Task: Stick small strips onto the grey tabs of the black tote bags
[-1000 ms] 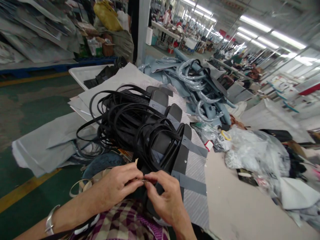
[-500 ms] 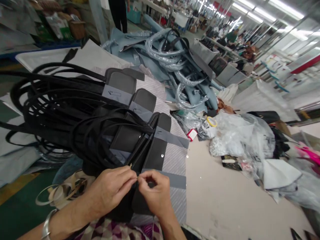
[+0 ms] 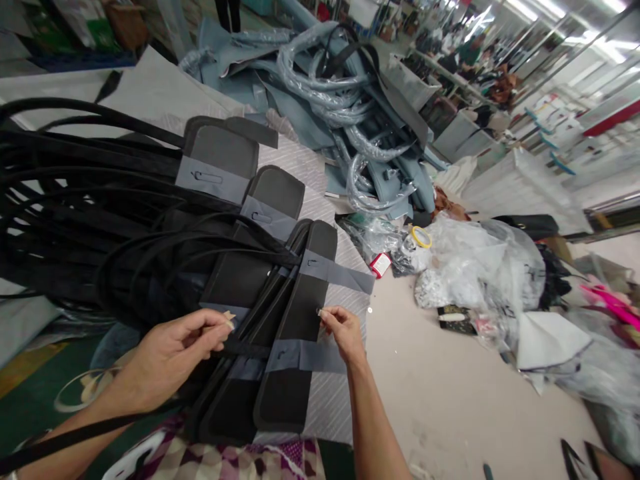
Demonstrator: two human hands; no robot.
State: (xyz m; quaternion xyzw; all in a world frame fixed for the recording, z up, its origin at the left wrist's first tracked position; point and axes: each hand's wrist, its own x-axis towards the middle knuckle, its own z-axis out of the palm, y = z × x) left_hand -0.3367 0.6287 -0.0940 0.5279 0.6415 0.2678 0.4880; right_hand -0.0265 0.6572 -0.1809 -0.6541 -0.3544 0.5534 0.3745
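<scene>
My left hand (image 3: 183, 357) is closed in a pinch on a small beige scrap (image 3: 229, 319), which sticks up from the fingertips; whether it is tape or paper I cannot tell. It hovers beside a row of black padded panels (image 3: 273, 193) with grey bands and long black straps (image 3: 135, 247). On the nearest black panel (image 3: 300, 320), my right hand (image 3: 345, 333) pinches at the right edge, between its two grey bands (image 3: 330, 270). Something tiny may be between those fingertips, but it is too small to name.
Blue-grey pieces with plastic-wrapped handles (image 3: 330, 87) are heaped at the back. Clear plastic bags (image 3: 465, 267), a yellow-rimmed tape roll (image 3: 421, 237) and a red-and-white item (image 3: 381, 265) lie on the pale table (image 3: 425, 387). A beige coil (image 3: 83, 390) is at lower left.
My hands were together over the nearest panel's lower part. Now they are apart: the left has moved left with the beige scrap, the right up and right to the panel's edge.
</scene>
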